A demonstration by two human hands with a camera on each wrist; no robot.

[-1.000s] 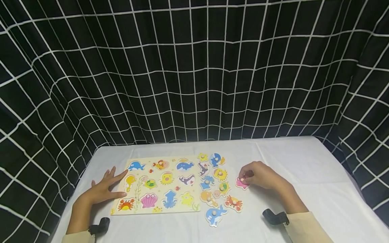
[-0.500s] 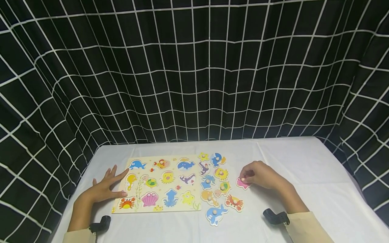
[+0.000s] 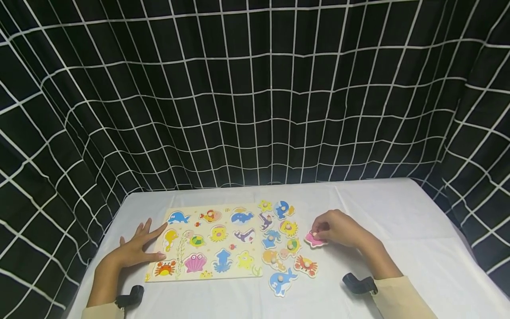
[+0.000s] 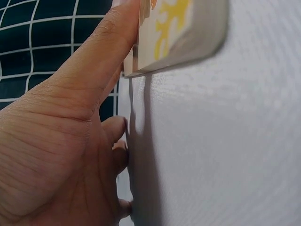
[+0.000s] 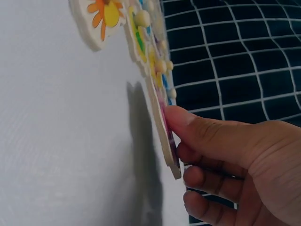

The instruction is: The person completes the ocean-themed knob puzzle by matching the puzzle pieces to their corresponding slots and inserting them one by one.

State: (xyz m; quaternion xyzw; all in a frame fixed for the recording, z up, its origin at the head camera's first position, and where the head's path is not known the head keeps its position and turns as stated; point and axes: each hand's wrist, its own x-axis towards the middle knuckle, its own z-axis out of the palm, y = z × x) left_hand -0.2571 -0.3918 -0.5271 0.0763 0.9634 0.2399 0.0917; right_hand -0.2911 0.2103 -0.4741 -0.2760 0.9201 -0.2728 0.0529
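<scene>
My right hand (image 3: 338, 228) pinches a pink shell puzzle piece (image 3: 313, 240) by its small round knob, right of the other pieces. In the right wrist view the pink piece (image 5: 164, 134) is seen edge-on, tilted, above its shadow on the cloth. At the left, my left hand (image 3: 133, 251) rests with fingers spread on the left edge of a sea-animal puzzle board (image 3: 210, 249). Seen from the left wrist, the thumb (image 4: 106, 47) lies along the board's edge near a rounded corner (image 4: 207, 40).
Several knobbed pieces lie between board and right hand, among them a red crab (image 3: 306, 266), a blue whale (image 3: 281, 283), a turtle (image 3: 293, 245) and a yellow star (image 3: 265, 205). A white cloth (image 3: 382, 212) covers the table. Black curtains with a white grid (image 3: 279, 110) surround it.
My right hand has shifted slightly left with the pink shell piece, which shows more from under the fingers. My left hand keeps its place on the board.
</scene>
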